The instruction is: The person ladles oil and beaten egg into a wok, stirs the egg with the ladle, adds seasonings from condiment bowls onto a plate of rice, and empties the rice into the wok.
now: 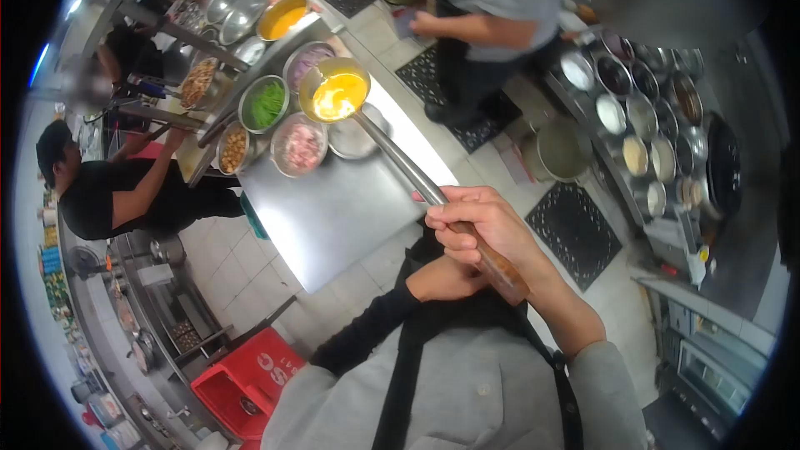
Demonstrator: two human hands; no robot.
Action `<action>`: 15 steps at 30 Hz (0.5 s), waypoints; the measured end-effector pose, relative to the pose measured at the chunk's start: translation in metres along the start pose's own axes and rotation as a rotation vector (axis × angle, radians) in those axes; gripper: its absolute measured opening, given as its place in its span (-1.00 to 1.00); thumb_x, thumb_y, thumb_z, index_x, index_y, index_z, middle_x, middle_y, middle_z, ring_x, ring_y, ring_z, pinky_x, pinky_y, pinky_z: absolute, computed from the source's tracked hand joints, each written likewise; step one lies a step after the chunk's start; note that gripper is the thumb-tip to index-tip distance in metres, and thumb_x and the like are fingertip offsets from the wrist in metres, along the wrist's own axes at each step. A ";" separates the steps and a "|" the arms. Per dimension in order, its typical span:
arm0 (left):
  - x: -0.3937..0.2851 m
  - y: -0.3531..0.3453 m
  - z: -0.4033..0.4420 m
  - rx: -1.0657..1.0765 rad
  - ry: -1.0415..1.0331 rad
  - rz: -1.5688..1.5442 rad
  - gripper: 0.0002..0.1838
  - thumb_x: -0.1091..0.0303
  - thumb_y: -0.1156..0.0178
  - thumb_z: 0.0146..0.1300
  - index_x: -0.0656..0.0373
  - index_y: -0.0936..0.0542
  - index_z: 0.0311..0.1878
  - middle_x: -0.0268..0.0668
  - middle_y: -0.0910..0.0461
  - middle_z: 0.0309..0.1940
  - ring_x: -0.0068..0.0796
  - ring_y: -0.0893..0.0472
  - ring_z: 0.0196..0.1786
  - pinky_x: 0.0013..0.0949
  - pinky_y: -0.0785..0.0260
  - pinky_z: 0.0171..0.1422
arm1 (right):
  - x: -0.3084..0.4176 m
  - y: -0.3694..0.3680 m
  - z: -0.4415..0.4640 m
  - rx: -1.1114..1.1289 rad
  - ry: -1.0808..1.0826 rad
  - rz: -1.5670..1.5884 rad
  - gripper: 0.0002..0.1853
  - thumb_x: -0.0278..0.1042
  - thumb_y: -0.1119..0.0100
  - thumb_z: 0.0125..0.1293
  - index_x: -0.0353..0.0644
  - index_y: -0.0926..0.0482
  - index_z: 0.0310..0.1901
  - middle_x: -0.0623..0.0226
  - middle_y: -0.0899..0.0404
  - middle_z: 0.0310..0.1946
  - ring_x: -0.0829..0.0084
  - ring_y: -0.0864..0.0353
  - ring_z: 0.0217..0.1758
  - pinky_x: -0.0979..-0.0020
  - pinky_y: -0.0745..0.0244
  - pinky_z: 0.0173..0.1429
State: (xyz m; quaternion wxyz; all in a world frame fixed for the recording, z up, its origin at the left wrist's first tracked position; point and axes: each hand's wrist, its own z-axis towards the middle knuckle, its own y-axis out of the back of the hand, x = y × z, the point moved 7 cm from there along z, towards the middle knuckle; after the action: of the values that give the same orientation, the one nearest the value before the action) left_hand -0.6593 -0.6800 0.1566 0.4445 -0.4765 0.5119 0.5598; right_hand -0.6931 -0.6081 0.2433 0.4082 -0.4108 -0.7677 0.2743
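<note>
My right hand (479, 221) is wrapped round the wooden handle of a metal ladle (400, 157). The ladle's bowl holds yellow liquid (339, 96) and hangs above the steel table (333, 208). Behind the handle's lower end, my left hand (446, 280) lies near my apron; its fingers are hidden. Under and around the ladle's bowl stand metal bowls with pink pieces (301, 148), chopped greens (268, 104), sliced purple onion (310, 65) and brown cubes (234, 150). A bowl of white content (357, 135) is partly covered by the ladle.
A co-worker in black (108, 192) stands at the left, another in grey (500, 8) at the top. A bowl of orange liquid (283, 17) sits at the table's far end. At right is a counter with many bowls (640, 117); a red crate (246, 383) is lower left.
</note>
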 end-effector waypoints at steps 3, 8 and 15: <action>-0.021 -0.066 0.017 0.103 0.042 -0.031 -0.85 0.47 -0.21 0.37 0.23 -0.65 -0.05 -0.12 -0.67 -0.14 -0.17 -0.66 0.00 -0.18 -0.49 0.09 | -0.020 0.062 -0.081 -0.083 -0.004 -0.008 -0.63 -0.56 -0.13 0.41 -0.48 -0.46 0.21 0.31 -0.46 -0.37 0.70 -0.29 -0.66 0.57 -0.18 -0.66; -0.061 -0.159 0.050 0.365 0.127 -0.028 -0.88 0.38 -0.23 0.35 0.21 -0.69 -0.19 -0.16 -0.68 -0.33 -0.25 -0.66 -0.24 -0.28 -0.45 -0.14 | -0.054 0.157 -0.213 -0.281 0.122 0.000 -0.74 -0.51 -0.18 0.41 -0.43 -0.53 0.07 0.38 -0.40 -0.65 0.62 -0.34 -0.71 0.50 -0.26 -0.64; -0.099 -0.296 0.101 0.917 0.105 0.115 -0.53 0.17 -0.23 0.47 0.34 -0.53 -0.50 -0.01 -0.31 -0.68 -0.11 -0.35 -0.65 -0.17 -0.20 -0.46 | -0.116 0.232 -0.401 -0.576 0.309 0.243 -0.77 -0.55 -0.14 0.42 -0.41 -0.55 0.06 0.39 -0.39 -0.66 0.59 -0.34 -0.71 0.48 -0.25 -0.62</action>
State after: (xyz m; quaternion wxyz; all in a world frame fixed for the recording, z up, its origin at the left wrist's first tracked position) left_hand -0.3604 -0.5565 0.2121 0.5511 -0.2292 0.7539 0.2744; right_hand -0.2192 -0.5542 0.2279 0.3513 -0.6345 -0.6880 0.0274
